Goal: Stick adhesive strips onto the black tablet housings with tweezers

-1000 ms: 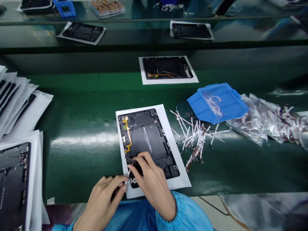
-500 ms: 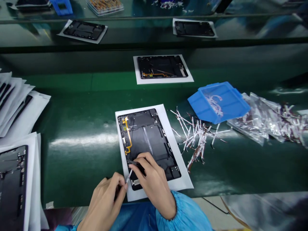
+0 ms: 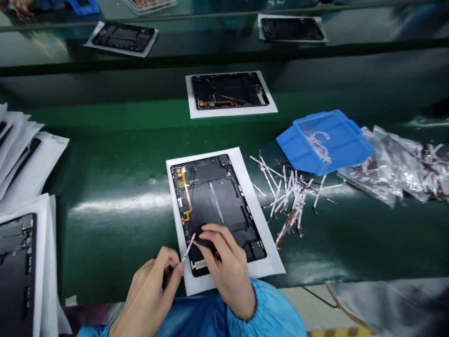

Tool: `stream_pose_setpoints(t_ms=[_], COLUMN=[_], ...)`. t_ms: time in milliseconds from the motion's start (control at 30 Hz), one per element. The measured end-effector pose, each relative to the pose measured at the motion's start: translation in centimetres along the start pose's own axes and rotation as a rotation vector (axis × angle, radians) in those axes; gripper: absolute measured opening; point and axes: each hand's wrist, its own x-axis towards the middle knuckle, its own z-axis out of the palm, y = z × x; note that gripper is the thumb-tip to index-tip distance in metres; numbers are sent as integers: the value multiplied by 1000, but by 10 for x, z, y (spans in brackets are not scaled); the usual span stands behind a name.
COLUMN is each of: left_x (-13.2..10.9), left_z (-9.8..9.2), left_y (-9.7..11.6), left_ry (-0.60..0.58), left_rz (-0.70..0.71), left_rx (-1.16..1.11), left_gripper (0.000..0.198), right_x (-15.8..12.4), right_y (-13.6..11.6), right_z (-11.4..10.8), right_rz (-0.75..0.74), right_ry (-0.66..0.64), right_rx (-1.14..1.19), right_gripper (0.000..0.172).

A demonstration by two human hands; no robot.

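Note:
A black tablet housing lies on a white paper sheet in front of me, an orange flex cable along its left side. My left hand, by the sheet's lower left edge, pinches the lower end of a thin white strip. Over the lower part of the housing, my right hand is closed on dark tweezers. Their tips point left and are at or close to the strip's upper end; whether they grip it I cannot tell.
Right of the housing lies a loose pile of white strips. Beyond it stand a blue bin and clear plastic bags. Paper-backed housings are stacked at left. Another housing lies ahead; a person's hand shows far left.
The tweezer tips have shifted from over the housing's left edge to the strip's upper end. More of the strip shows now. My left hand keeps its pinch. The view has shifted slightly.

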Motion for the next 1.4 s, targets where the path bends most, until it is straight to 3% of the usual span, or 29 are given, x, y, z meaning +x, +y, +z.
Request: stream_pose_setpoints(t_ms=[167,567,733,867,1000,1200,1400], left_x=[0,2,1,1,0,7,13], left_z=[3,3,3,-1,-7,-4,1], left_y=[-2,0,-1,-1,-1,0,6], left_ry=[36,65,52,-40,-130,-114,-90], left_rz=[25,62,48,-22,-88,-107,-23], left_rx=[90,126,99,-19,-141,-371,-438], left_gripper=[14,13,12,6,12,21,22], right_x=[0,2,-4,-7,-7,-9,-4], right_y=[-4,-6,-4,0,-3,-24,-19], right_z=[-1,1,5,6,2,-24,-32], right_rz=[0,29,12,-18,-19,12,44], right_ry=[-99,-90,-42,-27,-22,-77,-157], right_rx=[-204,-205,-143,-36,187,634,415], right_gripper=[19,15,13,25,27,19,15])
